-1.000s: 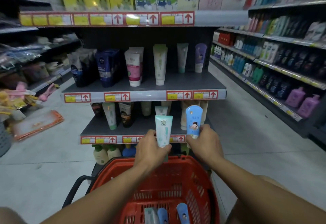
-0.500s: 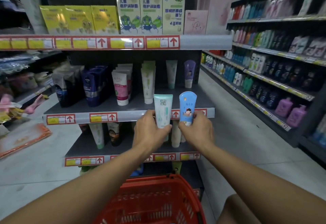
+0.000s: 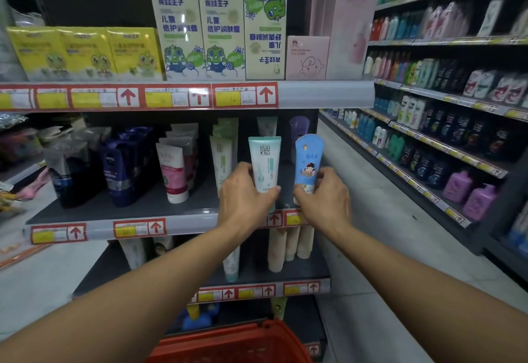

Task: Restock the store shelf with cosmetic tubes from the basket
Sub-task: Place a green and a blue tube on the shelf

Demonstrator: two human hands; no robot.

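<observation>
The left hand point(image 3: 245, 194) gripped a pale teal tube point(image 3: 264, 162) by its lower end, fingers wrapped round the left side and the thumb tip pressed against the bottom right corner. The tube stood upright above the grip, its flat crimped end on top. Just to the right of it, not touching, the right hand point(image 3: 324, 198) pinched a blue tube point(image 3: 308, 161) with a cartoon child printed on it, thumb at the lower left and fingers curled round the right edge; this tube also rose upright from the grip, leaning a little to the right.

Both tubes were held in front of the right part of the middle shelf point(image 3: 137, 205), above its front rail of red and yellow price tags point(image 3: 140, 228). Behind the teal tube stood a row of pale green tubes point(image 3: 224, 154), and behind the blue one a purple tube point(image 3: 298, 128) at the back of the shelf. Left of the left hand stood a white and pink tube point(image 3: 173, 174), then dark blue packs point(image 3: 120, 162).

Below both wrists, the lower shelf carried beige tubes point(image 3: 288, 245). Further below, between the forearms, the rim of the red basket point(image 3: 228, 345) showed at the bottom edge. Above the grips, the top shelf held tall pale green boxes point(image 3: 200, 28), yellow boxes point(image 3: 85, 51) and pink boxes point(image 3: 308, 57).
</observation>
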